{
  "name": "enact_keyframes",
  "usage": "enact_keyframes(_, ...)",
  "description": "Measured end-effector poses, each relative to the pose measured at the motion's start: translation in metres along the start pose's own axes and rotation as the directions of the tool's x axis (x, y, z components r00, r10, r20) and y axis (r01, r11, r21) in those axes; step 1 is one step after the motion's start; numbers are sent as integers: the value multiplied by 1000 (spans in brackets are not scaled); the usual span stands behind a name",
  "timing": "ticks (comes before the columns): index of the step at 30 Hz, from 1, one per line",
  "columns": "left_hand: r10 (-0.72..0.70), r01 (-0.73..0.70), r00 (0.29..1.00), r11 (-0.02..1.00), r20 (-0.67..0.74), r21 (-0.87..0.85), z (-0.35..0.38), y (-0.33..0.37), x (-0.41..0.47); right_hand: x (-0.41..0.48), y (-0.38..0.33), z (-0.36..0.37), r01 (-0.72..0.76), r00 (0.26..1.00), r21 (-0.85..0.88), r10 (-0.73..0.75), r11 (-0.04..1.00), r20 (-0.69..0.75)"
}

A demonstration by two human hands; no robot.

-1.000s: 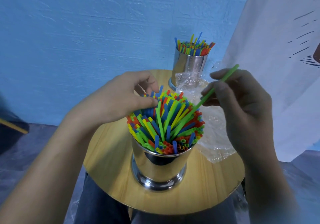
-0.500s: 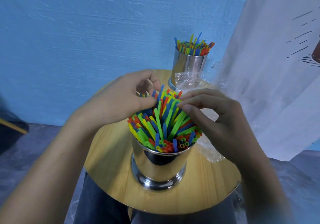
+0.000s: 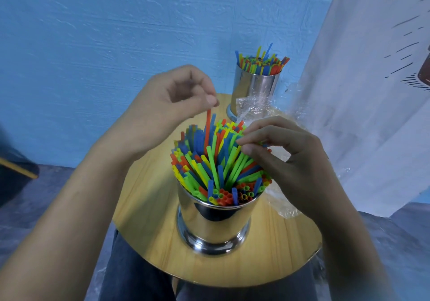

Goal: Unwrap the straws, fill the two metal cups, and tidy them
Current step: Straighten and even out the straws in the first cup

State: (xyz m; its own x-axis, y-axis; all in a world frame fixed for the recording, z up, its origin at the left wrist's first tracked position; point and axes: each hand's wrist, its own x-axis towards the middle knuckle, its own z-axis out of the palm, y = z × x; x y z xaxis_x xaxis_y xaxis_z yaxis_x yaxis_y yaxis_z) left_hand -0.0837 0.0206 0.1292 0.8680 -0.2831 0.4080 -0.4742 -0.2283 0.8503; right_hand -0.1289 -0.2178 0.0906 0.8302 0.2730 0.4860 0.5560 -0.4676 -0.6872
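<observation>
The near metal cup [image 3: 214, 221] is sitting on the round table [image 3: 149, 231], crammed with straws [image 3: 216, 161]. The right hand [image 3: 286, 161] is touching their tips with bent fingers; whether it is pinching one, I cannot tell. The left hand [image 3: 172, 107] is pinching a red straw [image 3: 207, 128] that is standing above the rest. Beyond, the empty wrapper [image 3: 253, 107] is lying by the far cup [image 3: 256, 86], which is also full. Only tidying seems left.
</observation>
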Motion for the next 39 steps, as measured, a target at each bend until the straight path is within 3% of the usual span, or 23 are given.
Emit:
enact_keyframes(4,40,-84,972,979,-230,-186,0,0,2,1,0,-2,-15,1000,0,15,1000,15)
enact_keyframes(10,-76,-210,810,889,-581,-408,-16,-2,4,2,-2,0,-11,1000,-18,11,1000,1)
enact_keyframes(15,-223,-164,786,824,-576,-542,-17,-12,-6,3,-5,2,-49,998,61,51,997,-42)
enact_keyframes(21,-302,-48,764,855,-571,-517,-2,-18,-18,5,-12,-2,6,983,238,38,971,-181)
enact_keyframes(25,-287,-2,762,896,-581,-445,4,-20,-18,3,-15,-7,20,982,440,65,898,-176)
enact_keyframes(28,-251,97,823,946,-509,-310,7,-23,-19,3,-14,-7,21,980,529,88,848,-179)
enact_keyframes(33,-191,190,961,981,-201,-28,6,-22,-22,6,-14,-11,90,923,593,156,800,-350)
enact_keyframes(36,-214,215,977,970,-20,112,2,-18,-21,8,-16,-18,96,885,600,208,794,-417)
enact_keyframes(39,-285,240,942,941,176,237,-2,-17,-18,9,-20,-22,88,864,540,206,837,-460)
